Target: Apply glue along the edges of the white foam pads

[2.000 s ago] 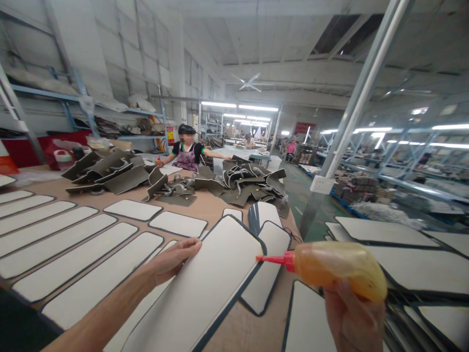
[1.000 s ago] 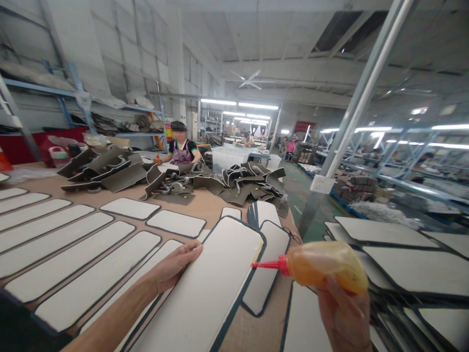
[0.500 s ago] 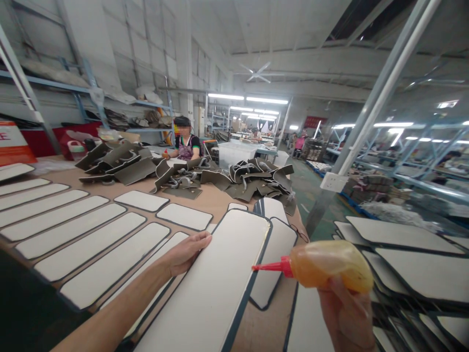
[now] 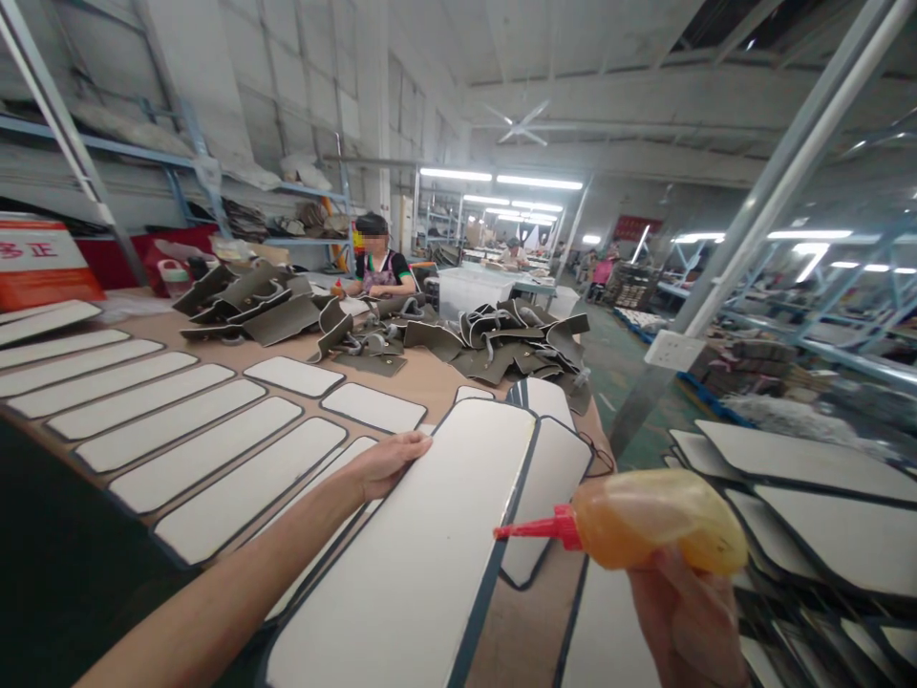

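Note:
A long white panel (image 4: 415, 535) with rounded corners and a dark edge is tilted in front of me. My left hand (image 4: 394, 465) grips its left edge, fingertips on the white face. My right hand (image 4: 684, 607) is wrapped around a squeeze bottle (image 4: 659, 521) of amber liquid, which looks like glue. The bottle lies sideways, its red nozzle (image 4: 534, 528) pointing left with the tip at the panel's right edge. A yellowish, shiny line runs along that edge above the tip. Another white panel (image 4: 548, 478) lies partly hidden behind the held one.
Similar panels (image 4: 207, 459) lie in a row at the left on the brown table (image 4: 422, 368). More are stacked (image 4: 845, 535) at the right. A heap of grey-green pieces (image 4: 501, 339) covers the far side, where a co-worker (image 4: 379, 263) sits. A metal post (image 4: 706, 296) with a socket box rises at the right.
The nozzle tip has moved slightly down along the panel's right edge. The whole view has shifted a little, so things appear farther right. Both hands keep their hold.

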The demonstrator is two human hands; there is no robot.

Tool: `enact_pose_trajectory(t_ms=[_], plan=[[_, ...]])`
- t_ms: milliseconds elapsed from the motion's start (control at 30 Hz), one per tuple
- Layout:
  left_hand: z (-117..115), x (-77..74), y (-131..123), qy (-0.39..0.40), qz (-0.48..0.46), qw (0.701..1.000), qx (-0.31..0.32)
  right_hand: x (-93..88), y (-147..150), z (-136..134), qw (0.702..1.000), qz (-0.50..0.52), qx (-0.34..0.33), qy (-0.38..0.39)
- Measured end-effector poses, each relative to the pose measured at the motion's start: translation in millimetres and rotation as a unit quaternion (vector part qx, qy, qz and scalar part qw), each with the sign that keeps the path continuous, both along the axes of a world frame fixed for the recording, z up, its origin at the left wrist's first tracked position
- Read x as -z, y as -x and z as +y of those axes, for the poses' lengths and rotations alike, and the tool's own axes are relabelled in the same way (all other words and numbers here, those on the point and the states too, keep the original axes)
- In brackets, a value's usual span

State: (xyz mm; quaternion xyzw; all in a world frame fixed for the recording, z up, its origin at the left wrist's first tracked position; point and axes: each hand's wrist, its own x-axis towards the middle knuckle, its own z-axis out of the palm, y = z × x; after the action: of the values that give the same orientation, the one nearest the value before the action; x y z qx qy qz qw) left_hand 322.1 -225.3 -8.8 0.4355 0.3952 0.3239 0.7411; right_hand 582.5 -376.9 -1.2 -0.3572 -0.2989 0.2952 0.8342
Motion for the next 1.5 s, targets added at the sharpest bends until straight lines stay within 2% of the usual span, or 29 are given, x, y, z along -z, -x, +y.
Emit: enact_pose_trajectory(t_ms=[467, 967, 1200, 1267, 1400, 1500], plan=[[17.4, -2.7, -11.9, 0.006, -0.013, 1.000, -0.008, -2.2, 6.2, -10.4, 1.000, 0.013, -0.012, 0.009], [35.9, -8.8, -16.7, -0.007, -0.010, 1.000, -0.002, 3.5, 2.0, -20.5, 0.998, 0.019, -0.001, 0.059], [41.6, -14.1, -16.0, -0.005, -0.001, 1.000, -0.011, 13.7, -3.2, -23.9, 0.998, -0.037, 0.012, 0.058], [43.9, -14.8, -15.1, -0.001, 0.002, 1.000, -0.012, 13.6, -1.3, -25.2, 0.998, -0.037, 0.017, 0.053], [48.3, -13.1, -13.9, 0.001, 0.001, 1.000, -0.027, 10.1, 5.3, -27.7, 0.996, -0.010, -0.026, 0.087], [50.9, -10.5, -12.6, 0.000, -0.010, 0.999, -0.046, 9.5, 5.6, -27.5, 0.995, -0.024, -0.014, 0.094]])
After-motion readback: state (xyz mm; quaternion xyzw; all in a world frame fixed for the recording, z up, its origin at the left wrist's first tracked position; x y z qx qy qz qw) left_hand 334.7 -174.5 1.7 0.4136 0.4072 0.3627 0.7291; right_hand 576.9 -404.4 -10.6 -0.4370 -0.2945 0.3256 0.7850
